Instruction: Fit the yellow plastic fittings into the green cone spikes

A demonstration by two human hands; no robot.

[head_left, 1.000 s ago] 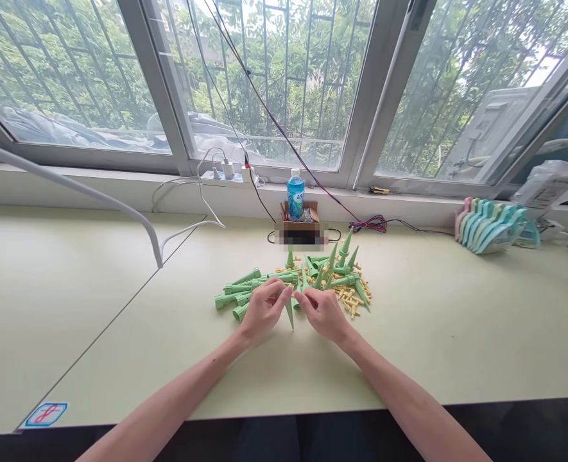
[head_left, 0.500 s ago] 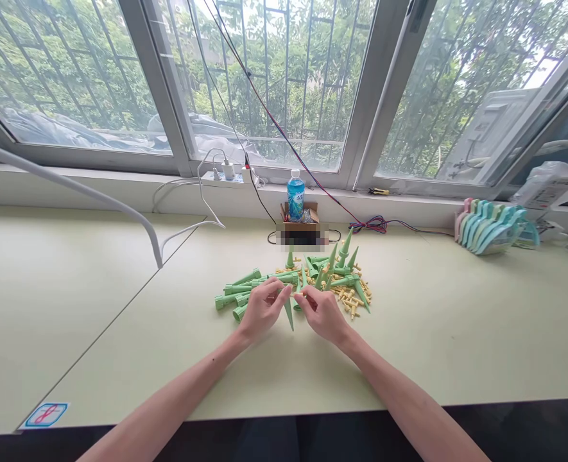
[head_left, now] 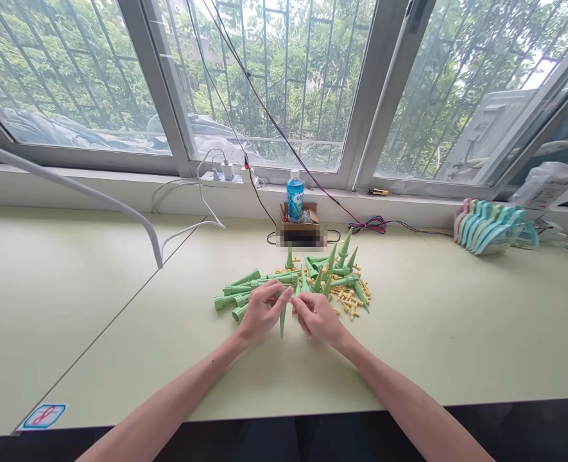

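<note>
My left hand (head_left: 263,309) is closed around a green plastic plant-watering spike (head_left: 282,324), whose tip points down toward the table. Meeting it at the spike's upper end, my right hand (head_left: 317,316) pinches a small yellow plastic T-shaped piece, mostly hidden by the fingertips. Just beyond both hands lies a heap of green spikes (head_left: 238,289), some lying flat and some standing point up. Many loose yellow T-shaped pieces (head_left: 351,301) are scattered among them on the right.
A small cardboard box (head_left: 312,212) with a blue bottle (head_left: 295,199) stands behind the heap. Coiled cables (head_left: 373,224) lie along the wall. Pastel plastic items (head_left: 490,226) are lined up at the right. A white curved tube (head_left: 134,215) crosses the left side.
The held spike has swung from a slant to nearly upright, its tip moving left. My right hand has shifted slightly left and down, its fingers now against the left hand's fingertips.
</note>
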